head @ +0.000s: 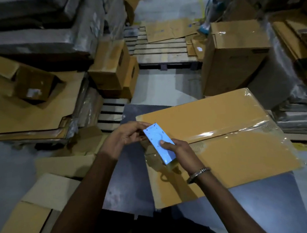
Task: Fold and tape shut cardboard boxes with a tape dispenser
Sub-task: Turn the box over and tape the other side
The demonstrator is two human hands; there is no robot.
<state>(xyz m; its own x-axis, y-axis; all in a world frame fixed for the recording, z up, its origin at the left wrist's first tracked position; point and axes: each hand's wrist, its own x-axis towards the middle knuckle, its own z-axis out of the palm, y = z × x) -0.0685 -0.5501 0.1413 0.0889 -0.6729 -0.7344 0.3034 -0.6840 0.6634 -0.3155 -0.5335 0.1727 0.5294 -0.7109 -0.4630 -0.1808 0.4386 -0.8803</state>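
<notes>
Warehouse, stacked cartons (232,56), wooden pallets (162,48)

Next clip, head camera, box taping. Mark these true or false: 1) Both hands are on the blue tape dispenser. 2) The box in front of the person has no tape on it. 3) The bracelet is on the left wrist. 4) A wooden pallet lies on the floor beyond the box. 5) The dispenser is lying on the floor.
1) True: the right hand grips the blue tape dispenser near its lower end, and the left hand pinches its upper end.
2) False: clear glossy tape runs along the centre seam of the box.
3) False: the bracelet is on the right wrist.
4) True: the wooden pallet carries flat cardboard.
5) False: it is held above the box's near left edge.
</notes>
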